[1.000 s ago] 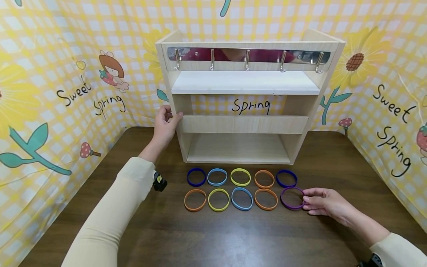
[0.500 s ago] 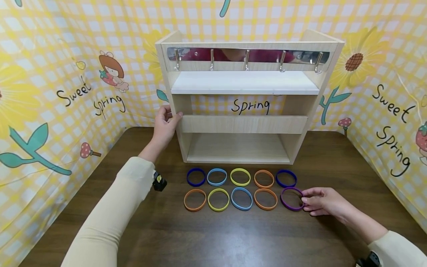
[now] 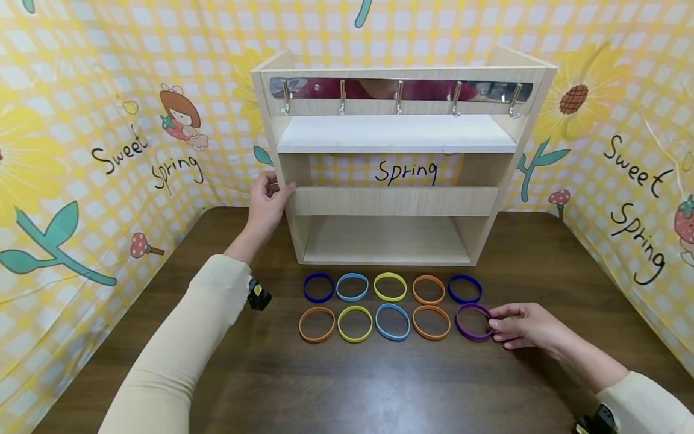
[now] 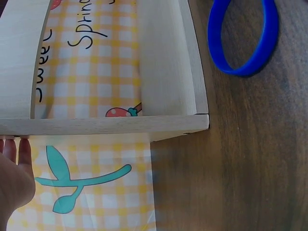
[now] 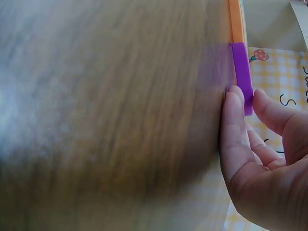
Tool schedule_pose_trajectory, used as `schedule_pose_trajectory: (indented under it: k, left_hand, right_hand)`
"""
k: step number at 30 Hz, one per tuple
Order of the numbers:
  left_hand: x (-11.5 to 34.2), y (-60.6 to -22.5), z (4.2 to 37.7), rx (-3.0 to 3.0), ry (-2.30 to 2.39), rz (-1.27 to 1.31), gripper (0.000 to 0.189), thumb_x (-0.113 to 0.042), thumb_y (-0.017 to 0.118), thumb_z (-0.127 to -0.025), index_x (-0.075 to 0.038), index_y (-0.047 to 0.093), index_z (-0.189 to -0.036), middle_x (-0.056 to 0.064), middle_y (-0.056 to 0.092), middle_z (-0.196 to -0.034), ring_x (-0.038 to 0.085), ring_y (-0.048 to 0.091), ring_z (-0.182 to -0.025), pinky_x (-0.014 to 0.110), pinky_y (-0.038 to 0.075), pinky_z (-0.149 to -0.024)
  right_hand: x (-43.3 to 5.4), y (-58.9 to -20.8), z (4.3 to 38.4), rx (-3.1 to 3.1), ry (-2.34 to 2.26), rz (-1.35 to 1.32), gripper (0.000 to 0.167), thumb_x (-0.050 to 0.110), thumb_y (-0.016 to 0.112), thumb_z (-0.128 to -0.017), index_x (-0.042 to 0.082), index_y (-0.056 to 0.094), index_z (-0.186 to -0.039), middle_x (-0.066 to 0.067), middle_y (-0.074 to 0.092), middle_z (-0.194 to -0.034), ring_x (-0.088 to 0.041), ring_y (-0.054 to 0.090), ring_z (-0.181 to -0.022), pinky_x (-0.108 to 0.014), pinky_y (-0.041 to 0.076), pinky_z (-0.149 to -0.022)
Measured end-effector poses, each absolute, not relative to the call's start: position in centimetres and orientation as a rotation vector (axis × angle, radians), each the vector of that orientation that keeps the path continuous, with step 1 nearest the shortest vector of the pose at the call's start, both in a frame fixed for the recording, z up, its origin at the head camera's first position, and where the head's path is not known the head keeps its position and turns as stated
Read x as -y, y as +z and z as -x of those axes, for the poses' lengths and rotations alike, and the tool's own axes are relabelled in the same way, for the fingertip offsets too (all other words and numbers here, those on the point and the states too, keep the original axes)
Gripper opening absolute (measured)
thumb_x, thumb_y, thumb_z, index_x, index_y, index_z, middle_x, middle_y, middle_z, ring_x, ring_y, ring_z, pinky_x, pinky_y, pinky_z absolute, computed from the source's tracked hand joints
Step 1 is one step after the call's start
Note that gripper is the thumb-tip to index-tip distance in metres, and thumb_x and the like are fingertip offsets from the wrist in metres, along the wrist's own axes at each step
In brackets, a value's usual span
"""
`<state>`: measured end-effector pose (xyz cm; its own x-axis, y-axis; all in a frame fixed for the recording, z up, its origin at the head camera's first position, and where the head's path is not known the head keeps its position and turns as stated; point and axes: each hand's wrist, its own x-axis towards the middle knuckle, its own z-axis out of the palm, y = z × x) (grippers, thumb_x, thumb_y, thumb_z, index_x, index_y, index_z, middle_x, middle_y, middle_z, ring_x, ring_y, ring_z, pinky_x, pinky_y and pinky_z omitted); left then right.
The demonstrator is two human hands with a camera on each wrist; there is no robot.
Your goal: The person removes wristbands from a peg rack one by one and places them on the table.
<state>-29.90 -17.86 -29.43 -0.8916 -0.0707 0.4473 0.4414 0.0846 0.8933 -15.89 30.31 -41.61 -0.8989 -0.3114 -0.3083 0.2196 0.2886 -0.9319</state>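
Observation:
My left hand [image 3: 265,205] grips the left side panel of a pale wooden shelf unit [image 3: 398,201], thumb at the front edge and fingers behind it. In the left wrist view, some fingertips [image 4: 24,151] touch the panel's outer face. At the right, my right hand [image 3: 528,328] pinches the right side of a purple wristband [image 3: 475,338], which lies at or just above the table. The right wrist view has this purple band [image 5: 242,72] edge-on between thumb and finger. A dark blue wristband [image 3: 464,302] lies just behind it.
Two rows of wristbands lie before the unit, among them an orange one [image 3: 431,337], a light blue one [image 3: 393,338] and a yellow one [image 3: 355,340]. A metal strip [image 3: 371,89] with several hooks runs along the unit's top. Checked cloth [image 3: 179,36] encloses the brown table [image 3: 303,386].
Both hands stay almost where they were, the left on the shelf unit and the right on the purple wristband. The head view shifts very slightly.

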Motion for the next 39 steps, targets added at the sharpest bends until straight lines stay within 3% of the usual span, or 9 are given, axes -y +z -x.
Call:
schedule_pose_trajectory:
  k: [7, 17, 29, 36, 39]
  left_hand:
    - [18.2, -29.5, 29.8, 1.989, -1.871, 0.351, 0.038, -0.005, 0.062, -0.093, 0.01, 0.048, -0.125, 0.02, 0.055, -0.118, 0.013, 0.055, -0.097, 0.025, 0.048, -0.08]
    - [18.7, -29.4, 29.6, 1.946, -1.939, 0.375, 0.04, -0.003, 0.066, -0.09, 0.009, 0.053, -0.126, 0.023, 0.057, -0.119, 0.014, 0.057, -0.099, 0.021, 0.049, -0.079]
    - [22.2, -29.9, 28.4, 2.04, -1.77, 0.342, 0.046, -0.004, 0.065, -0.091, 0.008, 0.05, -0.133, 0.022, 0.054, -0.132, 0.028, 0.053, -0.12, 0.023, 0.045, -0.095]
    - [23.8, -30.5, 27.1, 2.173, -1.643, 0.371, 0.048, -0.014, 0.066, -0.093, 0.003, 0.051, -0.135, 0.016, 0.054, -0.135, 0.028, 0.053, -0.123, 0.021, 0.046, -0.092]
    - [24.2, -30.7, 26.3, 2.242, -1.574, 0.383, 0.05, -0.019, 0.066, -0.094, 0.001, 0.05, -0.138, 0.015, 0.053, -0.137, 0.028, 0.051, -0.125, 0.026, 0.045, -0.095]
  right_hand:
    - [-30.1, -41.6, 15.8, -2.132, -1.649, 0.091, 0.055, 0.012, 0.063, -0.094, -0.023, 0.04, -0.129, -0.013, 0.069, -0.099, -0.022, 0.069, -0.085, -0.036, 0.057, -0.072]
    - [-30.2, -41.4, 15.6, -2.154, -1.627, 0.102, 0.053, 0.012, 0.063, -0.095, -0.022, 0.041, -0.129, -0.013, 0.069, -0.097, -0.024, 0.069, -0.085, -0.038, 0.057, -0.072]
    - [-29.8, -39.3, 15.9, -2.238, -1.642, 0.086, 0.056, 0.017, 0.063, -0.095, -0.02, 0.041, -0.132, -0.021, 0.065, -0.111, -0.028, 0.068, -0.092, -0.039, 0.056, -0.076]
    - [-29.4, -37.7, 16.6, -2.333, -1.68, 0.136, 0.056, 0.019, 0.061, -0.097, -0.018, 0.041, -0.134, -0.027, 0.061, -0.117, -0.028, 0.066, -0.098, -0.037, 0.055, -0.079]
    - [-29.1, -37.1, 16.8, -2.396, -1.684, 0.162, 0.055, 0.02, 0.061, -0.097, -0.016, 0.043, -0.134, -0.028, 0.06, -0.119, -0.024, 0.067, -0.099, -0.036, 0.055, -0.081]
